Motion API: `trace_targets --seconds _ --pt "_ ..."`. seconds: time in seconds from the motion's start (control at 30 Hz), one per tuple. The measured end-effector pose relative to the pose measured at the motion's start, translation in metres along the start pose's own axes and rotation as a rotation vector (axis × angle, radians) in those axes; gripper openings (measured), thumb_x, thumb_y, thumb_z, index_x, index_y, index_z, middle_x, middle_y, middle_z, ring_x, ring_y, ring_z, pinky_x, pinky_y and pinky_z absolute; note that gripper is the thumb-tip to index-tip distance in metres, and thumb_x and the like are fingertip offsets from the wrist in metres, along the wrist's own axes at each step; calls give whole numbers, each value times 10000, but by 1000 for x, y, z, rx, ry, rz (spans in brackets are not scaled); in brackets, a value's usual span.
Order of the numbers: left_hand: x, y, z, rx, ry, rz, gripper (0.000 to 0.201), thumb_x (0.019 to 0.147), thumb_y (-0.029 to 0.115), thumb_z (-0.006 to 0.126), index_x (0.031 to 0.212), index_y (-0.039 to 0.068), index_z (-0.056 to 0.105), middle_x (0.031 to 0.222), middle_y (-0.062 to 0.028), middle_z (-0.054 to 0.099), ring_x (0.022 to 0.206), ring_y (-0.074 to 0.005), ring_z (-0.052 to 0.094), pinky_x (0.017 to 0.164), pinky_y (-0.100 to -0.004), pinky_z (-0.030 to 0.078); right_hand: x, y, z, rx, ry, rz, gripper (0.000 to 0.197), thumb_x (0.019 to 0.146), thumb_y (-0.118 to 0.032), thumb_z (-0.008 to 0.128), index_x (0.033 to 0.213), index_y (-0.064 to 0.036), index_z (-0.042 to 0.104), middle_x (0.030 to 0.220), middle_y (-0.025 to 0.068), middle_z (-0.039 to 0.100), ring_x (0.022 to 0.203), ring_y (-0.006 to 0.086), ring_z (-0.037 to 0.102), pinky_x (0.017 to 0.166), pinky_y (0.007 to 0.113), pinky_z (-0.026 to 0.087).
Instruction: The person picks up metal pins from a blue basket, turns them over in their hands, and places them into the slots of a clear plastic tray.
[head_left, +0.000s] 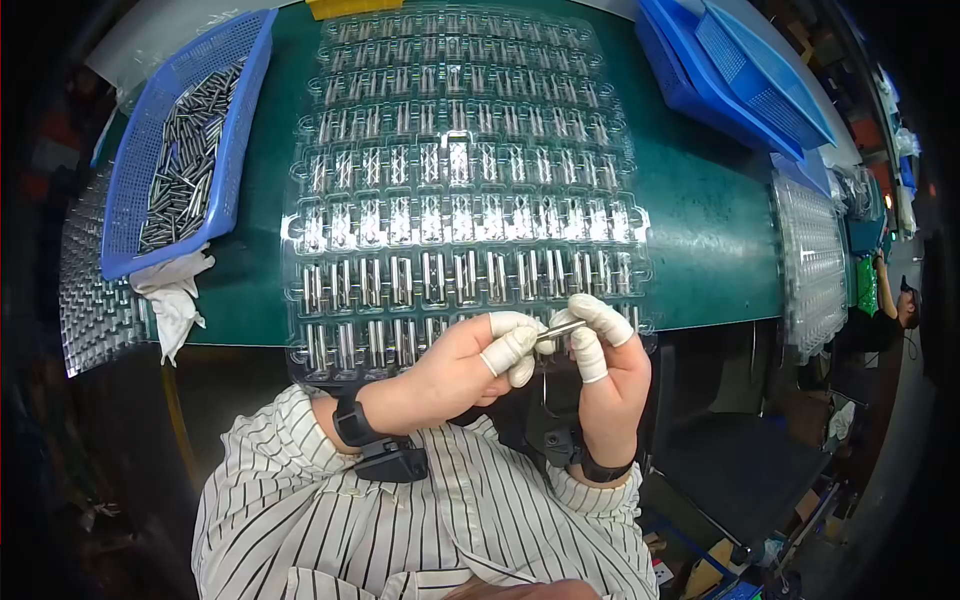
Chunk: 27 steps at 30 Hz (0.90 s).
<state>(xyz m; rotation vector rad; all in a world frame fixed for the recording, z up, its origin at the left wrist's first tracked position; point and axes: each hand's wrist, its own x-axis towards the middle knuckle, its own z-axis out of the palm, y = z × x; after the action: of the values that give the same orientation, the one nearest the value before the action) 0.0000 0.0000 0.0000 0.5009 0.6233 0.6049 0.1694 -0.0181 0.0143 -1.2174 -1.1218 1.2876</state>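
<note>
We hold a slim metal rod [564, 330] crosswise, its left end pinched in the white-covered fingertips of our left hand [440, 375], its right end between the narrowed thumb and finger of our right hand [615, 380]. It is over the near side of the clear trays [296, 268].

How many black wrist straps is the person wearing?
2: one black strap behind the left hand, another black strap behind the right hand. More could be hidden beneath the sleeves.
</note>
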Motion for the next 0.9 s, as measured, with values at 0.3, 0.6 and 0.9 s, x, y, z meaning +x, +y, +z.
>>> trace_targets --seconds 0.3,0.6,0.9 --pt "2 1 0 33 0 -9 230 977 217 398 1046 49 540 707 18 478 504 -29 318 433 -173 246 1 0 8 7 64 10 261 884 2 526 1140 53 525 951 88 622 857 114 577 779 232 457" --pt "4 1 3 38 3 25 298 987 233 367 1173 49 509 738 -8 493 509 -35 324 433 -168 258 48 -17 -46 -670 349 -207 240 848 -4 583 1083 33 546 938 91 632 808 126 585 735 237 467" --pt "8 3 -9 -181 11 63 477 991 388 261 1210 19 470 768 -37 521 523 -49 330 436 -171 286 64 0 -47 -1250 6 -306 228 846 -16 577 1074 -15 572 924 87 601 854 135 551 775 251 442"
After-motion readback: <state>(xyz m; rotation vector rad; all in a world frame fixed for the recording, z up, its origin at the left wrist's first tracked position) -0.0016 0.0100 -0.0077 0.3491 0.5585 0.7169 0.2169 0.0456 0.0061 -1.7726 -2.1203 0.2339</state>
